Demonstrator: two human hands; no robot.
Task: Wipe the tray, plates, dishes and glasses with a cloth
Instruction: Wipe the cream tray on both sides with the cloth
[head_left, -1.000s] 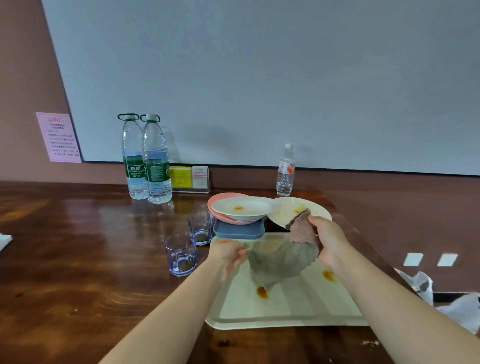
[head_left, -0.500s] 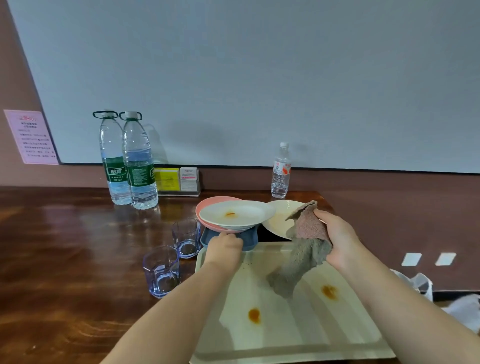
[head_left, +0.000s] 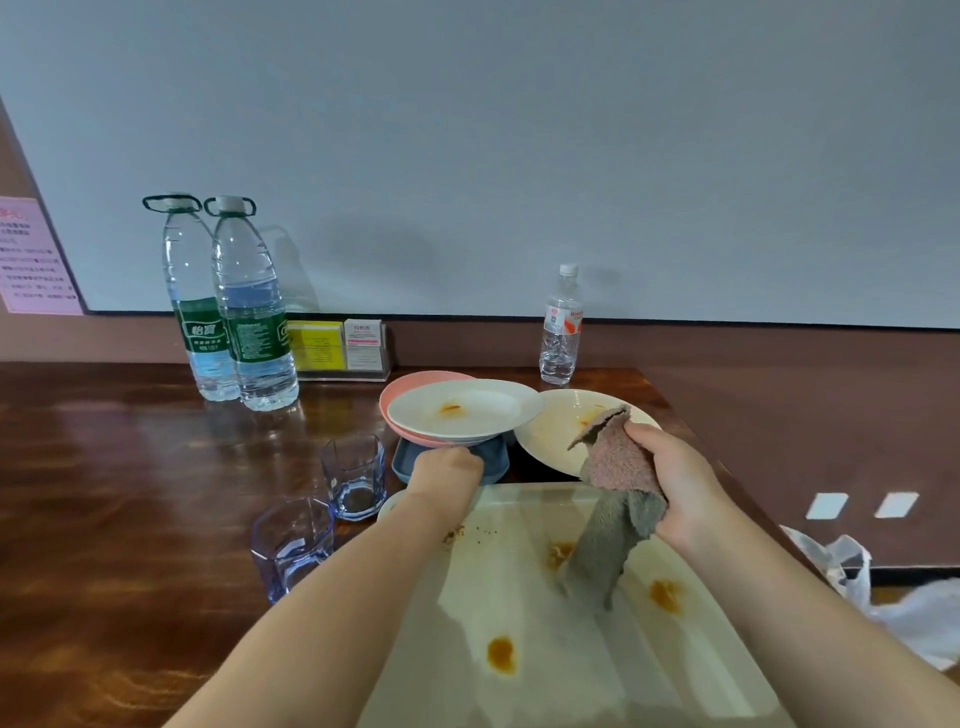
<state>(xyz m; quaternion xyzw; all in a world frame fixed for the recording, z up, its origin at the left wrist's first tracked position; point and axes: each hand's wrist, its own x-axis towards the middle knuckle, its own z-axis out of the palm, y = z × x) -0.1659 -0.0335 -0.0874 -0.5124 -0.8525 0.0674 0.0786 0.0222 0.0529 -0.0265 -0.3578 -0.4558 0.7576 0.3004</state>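
A cream tray (head_left: 571, 654) with orange stains lies in front of me. My right hand (head_left: 680, 488) grips a pink-grey cloth (head_left: 618, 467) above the tray's far edge, and the cloth's free end hangs down onto the tray. Beyond the tray a stained white plate (head_left: 467, 413) sits on a pink plate (head_left: 410, 387), both on a blue dish (head_left: 496, 460). My left hand (head_left: 447, 470) has curled fingers at the blue dish's front rim; the fingertips are hidden. A stained cream plate (head_left: 550, 436) lies behind the cloth. Two blue glasses (head_left: 353, 475) (head_left: 291, 540) stand to the left.
Two large water bottles (head_left: 249, 312) and a card holder (head_left: 337, 345) stand at the back wall, with a small bottle (head_left: 561, 327) to the right. The wooden table (head_left: 130, 493) ends just right of the tray. A white plastic bag (head_left: 914, 613) lies beyond that edge.
My left hand let go of the cloth and moved forward to the blue dish. The cloth now hangs from my right hand alone. The view has come closer to the table.
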